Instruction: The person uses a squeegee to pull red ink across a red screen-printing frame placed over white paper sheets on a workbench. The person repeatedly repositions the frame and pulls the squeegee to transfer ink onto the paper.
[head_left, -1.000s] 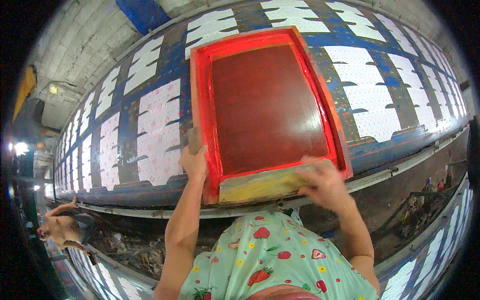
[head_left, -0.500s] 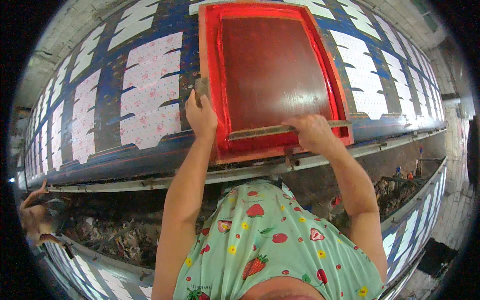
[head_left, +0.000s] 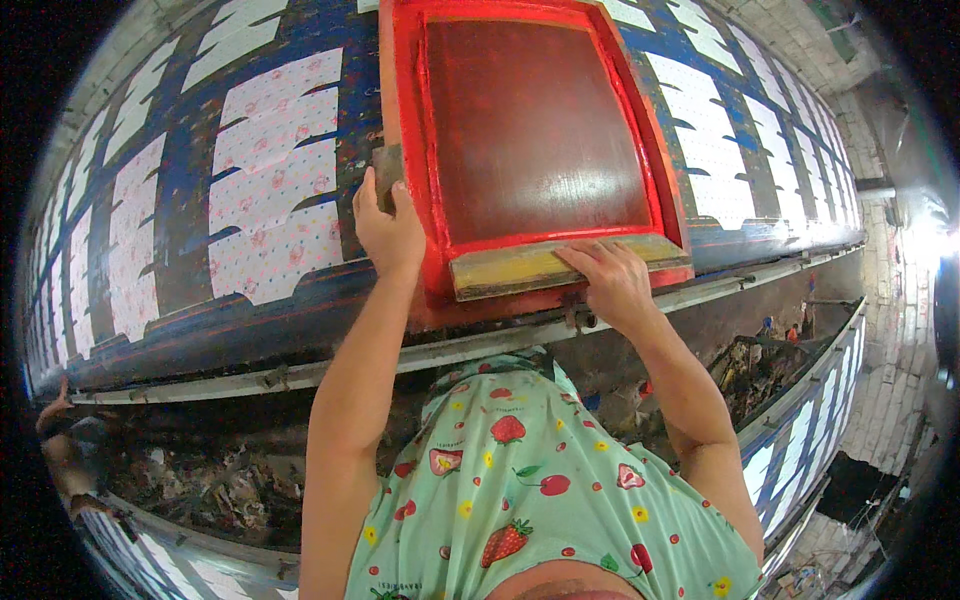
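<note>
A screen printing frame (head_left: pixel 391 100) with red ink round its inner edges lies on the long table before me. Its mesh (head_left: pixel 535 130) looks dark red and shiny. My left hand (head_left: pixel 390 238) grips the frame's left side at a worn grey block (head_left: pixel 386 165), thumb on the inner side. At the frame's near end lies a wide squeegee (head_left: pixel 505 272) with a yellowish face, tilted so that this face shows. My right hand (head_left: pixel 612 282) is closed over its upper edge, right of the middle; the thumb is hidden.
Pink-flowered cloth panels (head_left: pixel 275 165) lie left of the frame, white dotted panels (head_left: pixel 700 140) to its right. A metal rail (head_left: pixel 330 372) runs along the table's near edge. Another person (head_left: pixel 75 440) stands far left. Behind me is a littered gap (head_left: pixel 220 480) and another table (head_left: pixel 805 410).
The squeegee has tipped over, so its yellowish face now shows instead of a narrow edge. My right hand has moved slightly down and left with it. The whole view has shifted a little.
</note>
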